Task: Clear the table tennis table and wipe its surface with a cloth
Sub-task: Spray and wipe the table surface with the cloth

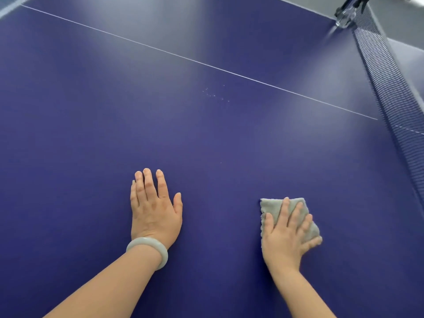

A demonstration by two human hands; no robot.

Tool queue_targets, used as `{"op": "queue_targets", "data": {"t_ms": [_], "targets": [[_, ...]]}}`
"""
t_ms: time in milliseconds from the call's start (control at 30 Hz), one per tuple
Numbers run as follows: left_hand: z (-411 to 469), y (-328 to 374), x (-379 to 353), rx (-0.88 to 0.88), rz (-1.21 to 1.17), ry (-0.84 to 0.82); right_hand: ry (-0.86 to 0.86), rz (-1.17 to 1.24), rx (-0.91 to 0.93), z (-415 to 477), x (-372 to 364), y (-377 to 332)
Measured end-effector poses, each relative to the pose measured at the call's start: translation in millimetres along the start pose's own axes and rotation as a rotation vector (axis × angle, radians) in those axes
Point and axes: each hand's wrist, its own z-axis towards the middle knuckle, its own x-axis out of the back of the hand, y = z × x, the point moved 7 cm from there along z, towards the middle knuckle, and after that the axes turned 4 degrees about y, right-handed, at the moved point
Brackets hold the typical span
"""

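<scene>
The dark blue table tennis table (206, 138) fills the view. My right hand (289, 235) lies flat on a folded grey cloth (273, 208) and presses it onto the surface at the lower right, with fingers spread and straight. My left hand (153, 207) rests palm down on the bare surface to the left of the cloth, fingers straight; a pale bangle (149, 249) sits on its wrist. A few small white specks (214, 95) dot the surface beyond the hands.
A thin white centre line (183, 57) crosses the table diagonally. The dark net (387, 92) runs along the right side, held by a clamp post (344, 16) at the top right corner. Grey floor shows beyond the table's edges.
</scene>
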Motion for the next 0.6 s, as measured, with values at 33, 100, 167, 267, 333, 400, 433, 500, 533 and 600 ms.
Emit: {"op": "queue_targets", "data": {"t_ms": [33,100,167,267,333,400,433,500,533,600], "targets": [[0,0,0,0.000,-0.005,0.007,0.012,0.010,0.083,-19,-4,-29],[0,0,1,0.000,-0.013,0.016,0.016,0.004,0.315,-47,-10,-83],[-1,0,1,-0.001,-0.014,0.022,0.004,-0.041,0.539,-43,-14,-116],[1,-1,2,0.009,-0.015,0.046,0.038,-0.060,0.560,21,-7,-116],[1,0,1,0.008,-0.007,0.026,0.004,-0.028,0.355,74,-1,-100],[1,0,1,0.007,-0.020,0.012,-0.032,0.016,0.180,98,4,-97],[1,0,2,0.008,-0.031,0.005,-0.022,0.017,0.205,97,6,-108],[1,-1,3,0.013,-0.042,-0.009,-0.012,0.016,0.464,73,1,-146],[1,-1,4,0.013,-0.046,-0.002,-0.018,0.010,0.619,58,-3,-163],[1,-3,3,0.014,-0.053,0.017,-0.033,-0.009,0.817,45,-7,-178]]}}
